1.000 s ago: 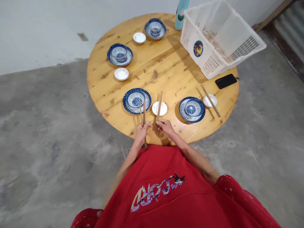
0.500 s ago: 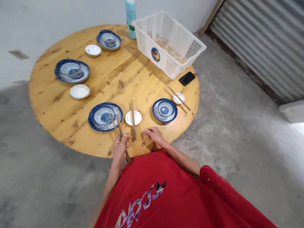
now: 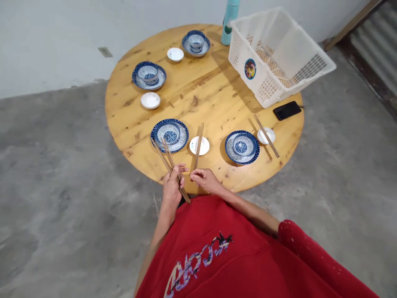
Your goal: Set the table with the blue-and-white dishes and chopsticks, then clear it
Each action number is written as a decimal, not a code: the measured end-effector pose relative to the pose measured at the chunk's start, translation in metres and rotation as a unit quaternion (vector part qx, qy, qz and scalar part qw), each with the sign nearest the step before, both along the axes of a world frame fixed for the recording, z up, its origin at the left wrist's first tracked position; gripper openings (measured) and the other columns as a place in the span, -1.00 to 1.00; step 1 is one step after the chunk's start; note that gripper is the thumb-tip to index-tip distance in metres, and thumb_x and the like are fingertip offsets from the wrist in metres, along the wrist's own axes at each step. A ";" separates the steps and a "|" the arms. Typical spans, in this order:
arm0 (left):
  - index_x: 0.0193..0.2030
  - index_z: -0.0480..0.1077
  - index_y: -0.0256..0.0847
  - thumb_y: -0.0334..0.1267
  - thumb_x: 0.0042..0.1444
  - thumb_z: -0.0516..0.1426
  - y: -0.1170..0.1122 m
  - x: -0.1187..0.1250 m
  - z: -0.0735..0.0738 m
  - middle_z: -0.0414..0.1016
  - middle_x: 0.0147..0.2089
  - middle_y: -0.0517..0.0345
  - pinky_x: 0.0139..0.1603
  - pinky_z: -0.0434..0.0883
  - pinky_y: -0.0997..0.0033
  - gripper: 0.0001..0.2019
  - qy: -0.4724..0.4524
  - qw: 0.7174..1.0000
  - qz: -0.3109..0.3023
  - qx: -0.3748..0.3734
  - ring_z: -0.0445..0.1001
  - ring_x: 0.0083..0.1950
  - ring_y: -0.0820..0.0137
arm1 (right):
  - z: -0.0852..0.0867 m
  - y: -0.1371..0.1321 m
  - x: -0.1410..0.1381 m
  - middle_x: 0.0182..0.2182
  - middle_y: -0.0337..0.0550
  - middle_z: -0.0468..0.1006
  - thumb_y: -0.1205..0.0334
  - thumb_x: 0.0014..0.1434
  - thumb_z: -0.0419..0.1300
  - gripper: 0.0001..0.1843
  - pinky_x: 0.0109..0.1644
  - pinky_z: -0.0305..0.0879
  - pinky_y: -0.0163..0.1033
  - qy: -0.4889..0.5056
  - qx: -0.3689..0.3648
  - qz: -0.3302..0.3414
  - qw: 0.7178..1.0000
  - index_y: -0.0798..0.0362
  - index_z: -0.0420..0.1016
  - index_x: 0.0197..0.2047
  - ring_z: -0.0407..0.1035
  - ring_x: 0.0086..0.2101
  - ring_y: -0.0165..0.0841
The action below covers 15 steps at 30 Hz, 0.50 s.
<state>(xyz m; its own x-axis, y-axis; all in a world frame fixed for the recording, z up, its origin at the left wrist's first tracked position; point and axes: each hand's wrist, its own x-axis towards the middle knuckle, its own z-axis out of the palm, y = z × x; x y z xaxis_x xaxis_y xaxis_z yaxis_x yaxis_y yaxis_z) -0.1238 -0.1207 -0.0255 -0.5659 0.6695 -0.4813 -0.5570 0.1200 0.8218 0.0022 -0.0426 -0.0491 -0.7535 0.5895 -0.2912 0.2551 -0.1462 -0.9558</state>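
My left hand (image 3: 174, 182) is closed round several brown wooden chopsticks (image 3: 167, 156). Their upper ends spread over the near rim of a blue-patterned plate (image 3: 181, 142), which carries a matching bowl (image 3: 169, 134). A pair of chopsticks (image 3: 199, 142) rests across a small white dish (image 3: 204, 145) to the right of that plate. My right hand (image 3: 207, 180), fingers pinched together, is at the near end of this pair and covers it. Farther right stands another blue plate (image 3: 229, 151) with a bowl (image 3: 243, 145), beside a white dish (image 3: 269, 134) bearing chopsticks (image 3: 267, 136).
Across the round wooden table (image 3: 186, 103) are two more plates with bowls (image 3: 149, 75) (image 3: 196, 43) and white dishes (image 3: 150, 100) (image 3: 175, 54). A white plastic basket (image 3: 263, 80), a turquoise bottle (image 3: 231, 20) and a black phone (image 3: 287, 110) occupy its right side.
My right hand has moved left onto the near end of the chopsticks lying on the middle dish. The left hand still grips its chopsticks. The camera view has turned left.
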 end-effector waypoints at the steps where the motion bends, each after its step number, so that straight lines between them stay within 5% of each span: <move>1: -0.17 0.47 -0.30 0.04 0.02 0.25 -0.004 0.002 0.000 0.52 -0.31 0.11 -0.72 -0.03 0.59 -0.58 -0.002 1.000 0.015 -0.001 0.11 -0.67 0.69 | 0.000 0.001 -0.001 -0.45 -0.25 0.49 0.08 0.18 0.10 -0.74 -0.45 0.20 -0.39 -0.003 0.014 0.007 1.000 0.08 0.49 -0.32 0.30 -0.52 -0.48; 7: -0.20 0.49 -0.32 0.02 -0.03 0.28 -0.013 0.012 -0.007 0.52 -0.33 0.13 -0.72 -0.02 0.60 -0.59 -0.011 0.998 0.067 -0.013 0.13 -0.68 0.69 | -0.003 0.010 0.004 -0.47 -0.27 0.49 0.17 0.19 0.09 -0.79 -0.41 0.14 -0.39 -0.032 0.059 0.010 0.998 0.09 0.50 -0.32 0.29 -0.51 -0.48; 15: -0.22 0.51 -0.29 0.01 -0.04 0.31 0.016 0.037 0.003 0.52 -0.33 0.12 -0.62 0.16 0.62 -0.61 -0.010 0.999 0.037 0.017 0.21 -0.59 0.66 | 0.018 0.017 0.024 -0.54 -0.33 0.36 0.11 0.29 0.08 -0.70 -0.42 -0.04 -0.37 -0.046 0.131 0.081 0.987 0.10 0.49 -0.36 0.17 -0.51 -0.49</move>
